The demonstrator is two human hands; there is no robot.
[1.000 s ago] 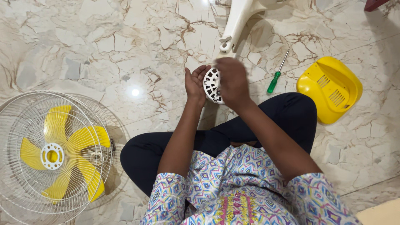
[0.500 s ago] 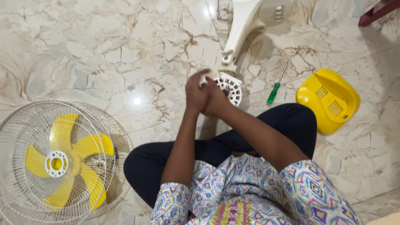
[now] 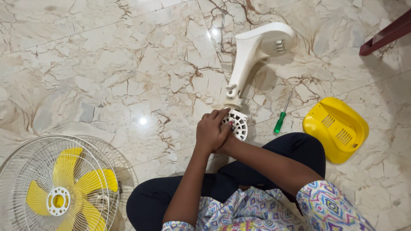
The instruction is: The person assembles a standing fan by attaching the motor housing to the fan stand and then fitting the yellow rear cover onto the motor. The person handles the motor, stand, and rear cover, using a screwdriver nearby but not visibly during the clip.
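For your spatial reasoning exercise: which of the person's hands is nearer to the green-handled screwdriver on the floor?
Right. The right hand, mostly hidden beneath the left hand, lies closer to the screwdriver; the left sits farther away. Neither touches it.

Two hands: a left hand [image 3: 212,130] and a right hand [image 3: 224,145]. One white vented round motor piece [image 3: 237,123]. One white plastic fan stand [image 3: 252,55], top middle. One green-handled screwdriver [image 3: 282,115]. One yellow plastic cover [image 3: 336,128], right side. One white wire fan cage with yellow blades [image 3: 60,188], bottom left.
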